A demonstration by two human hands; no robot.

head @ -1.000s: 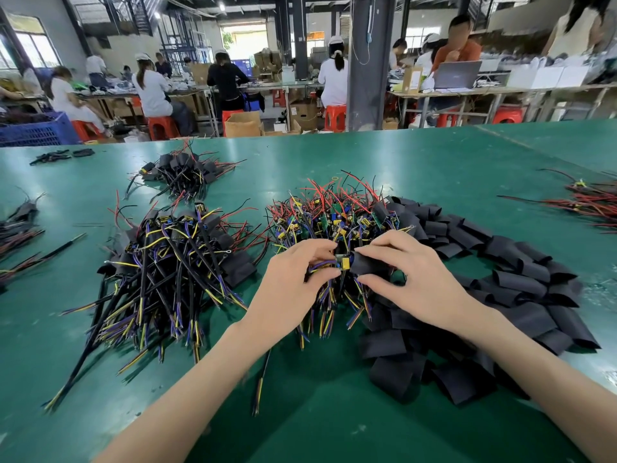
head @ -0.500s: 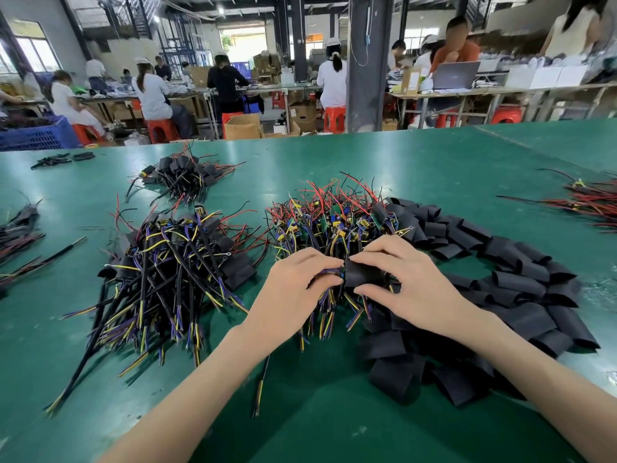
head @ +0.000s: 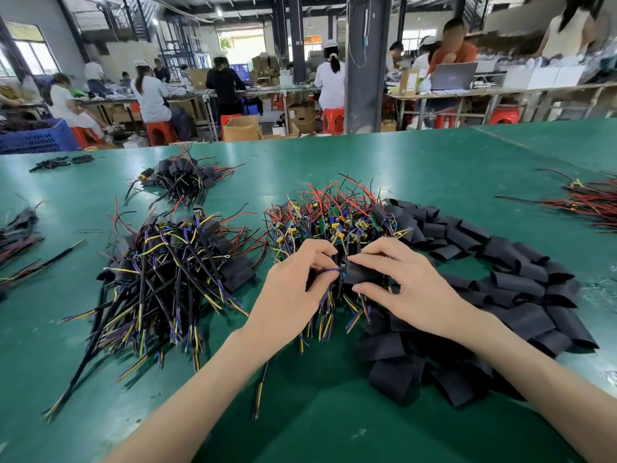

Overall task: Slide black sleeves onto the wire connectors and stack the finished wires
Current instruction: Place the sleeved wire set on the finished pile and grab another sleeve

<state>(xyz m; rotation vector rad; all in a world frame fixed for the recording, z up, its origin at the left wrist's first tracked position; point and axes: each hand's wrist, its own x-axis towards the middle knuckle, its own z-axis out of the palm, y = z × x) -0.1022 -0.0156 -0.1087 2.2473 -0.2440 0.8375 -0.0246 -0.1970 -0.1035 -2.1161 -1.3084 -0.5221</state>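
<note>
Table top (head: 417, 168): green mat, smooth, low sheen, pale reflections toward 12 o'clock.
Black sleeves (head: 500, 285), heap at 3 o'clock: matt, flattened tubing, soft-looking, creased.
Unsleeved wires (head: 334, 212), centre, toward 12 o'clock: glossy plastic insulation in red, yellow and blue.
Finished wires (head: 167, 279), 9 o'clock: same glossy insulation, matt black wraps.
Beyond the table, 12 o'clock: red stools (head: 333, 119), shiny plastic; box (head: 241, 128), matt brown cardboard.
At 10 o'clock: blue crate (head: 36, 140), latticed plastic.

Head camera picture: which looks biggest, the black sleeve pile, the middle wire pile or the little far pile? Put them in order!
1. Sleeve pile: spreads widest.
2. Middle wire pile: clearly smaller.
3. Far pile: looks smallest, but it lies farther from the camera, so its true size is unsure.
</note>
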